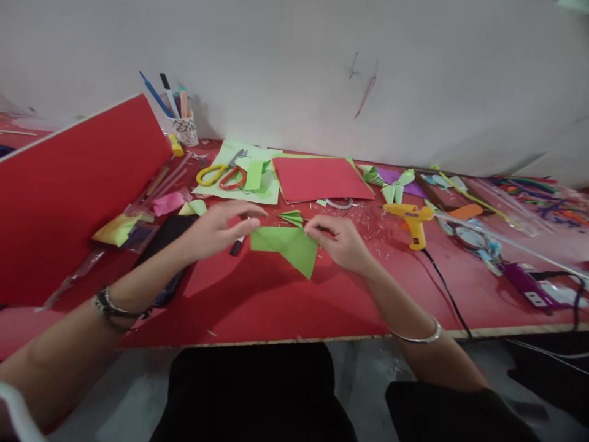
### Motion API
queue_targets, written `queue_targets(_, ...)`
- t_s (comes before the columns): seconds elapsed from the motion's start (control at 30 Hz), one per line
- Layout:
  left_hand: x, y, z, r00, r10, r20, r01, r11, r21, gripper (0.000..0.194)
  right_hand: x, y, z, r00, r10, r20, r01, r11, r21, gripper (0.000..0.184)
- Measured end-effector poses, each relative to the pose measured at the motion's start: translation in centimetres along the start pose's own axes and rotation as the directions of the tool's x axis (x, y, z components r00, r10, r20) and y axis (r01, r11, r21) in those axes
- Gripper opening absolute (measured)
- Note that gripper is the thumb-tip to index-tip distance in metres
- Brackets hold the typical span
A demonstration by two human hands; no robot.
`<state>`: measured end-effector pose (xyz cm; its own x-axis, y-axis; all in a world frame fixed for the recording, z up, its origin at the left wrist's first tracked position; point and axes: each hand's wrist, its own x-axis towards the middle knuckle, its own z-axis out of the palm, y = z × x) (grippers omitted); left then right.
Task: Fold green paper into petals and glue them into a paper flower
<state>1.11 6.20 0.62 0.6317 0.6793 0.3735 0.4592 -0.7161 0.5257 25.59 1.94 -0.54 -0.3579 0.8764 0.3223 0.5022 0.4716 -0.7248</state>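
Head view: where is the green paper [291, 247]?

It is between my two hands, over the near half of the red tabletop [257, 307]. A pointed flap slants down toward me, on the right.

State of each hand?

My right hand [339, 240] is closed at the fingertips: thumb and forefinger pinch the paper near its upper right corner. My left hand [216, 230] is partly open, thumb and forefinger apart, the thumb at the upper left corner. I cannot tell whether that thumb touches the paper.

Adjacent items?

A pleated green piece [291, 217] lies just behind the upper edge. A black-capped marker [237, 245] lies just left of the paper. Farther back are a red sheet [322, 178] and, left of it, scissors [227, 166] on pale green paper [264, 197]. A yellow glue gun [416, 230] lies right of my right hand; its black cord [442, 281] runs to the near table edge.
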Motion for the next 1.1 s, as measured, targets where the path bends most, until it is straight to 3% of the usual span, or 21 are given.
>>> queue_targets(0.1,0.3,0.6,1.3,0.993,-0.089,0.083,0.091,0.996,-0.016,0.033,0.9,0.5,0.7,0.997,0.027,-0.073,-0.02,0.994,0.104,0.015)
queue_targets(0.2,0.1,-0.1,1.7,0.986,-0.168,-0.017,0.168,0.985,0.033,0.039,1.6,1.6,0.6,0.967,0.056,-0.248,-0.001,0.976,0.22,0.012)
queue_targets(0.27,-0.2,-0.9,1.7,0.973,-0.209,-0.094,0.214,0.975,0.052,0.04,1.9,2.4,0.5,0.954,0.056,-0.294,0.022,0.967,0.255,0.01)
queue_targets(0.37,-0.2,-1.6,1.6,0.961,-0.236,-0.146,0.245,0.968,0.05,0.037,2.0,3.3,0.6,0.968,0.028,-0.248,0.044,0.959,0.28,0.01)
queue_targets(0.5,0.3,-1.6,1.6,0.957,-0.185,-0.224,0.209,0.974,0.09,0.035,1.9,3.9,1.5,0.985,0.056,-0.163,0.001,0.945,0.328,0.016)
queue_targets(0.6,0.7,-0.9,1.4,0.934,-0.088,-0.348,0.171,0.961,0.216,0.03,1.8,4.1,2.1,0.979,0.146,-0.141,-0.102,0.953,0.284,0.022)
queue_targets(0.7,0.9,0.2,1.5,0.903,0.149,-0.403,0.061,0.884,0.464,0.017,1.6,4.0,2.6,0.98,0.192,-0.049,-0.162,0.92,0.356,0.024)
queue_targets(0.77,0.8,0.9,1.9,0.883,0.365,-0.296,-0.095,0.756,0.647,0.013,1.5,3.9,3.0,0.984,0.168,0.062,-0.176,0.853,0.492,0.028)
queue_targets(0.83,0.7,1.4,2.4,0.85,0.495,-0.179,-0.217,0.64,0.737,0.009,1.4,3.7,3.5,0.984,0.141,0.109,-0.179,0.785,0.593,0.034)
queue_targets(1.0,0.6,2.1,3.5,0.825,0.56,-0.078,-0.296,0.545,0.784,0.014,1.4,3.6,4.1,0.959,0.261,-0.109,-0.134,0.759,0.637,0.045)
queue_targets(1.1,0.5,2.2,4.1,0.822,0.568,-0.041,-0.32,0.521,0.791,0.013,1.3,3.5,4.1,0.949,0.312,-0.044,-0.205,0.719,0.664,0.046)
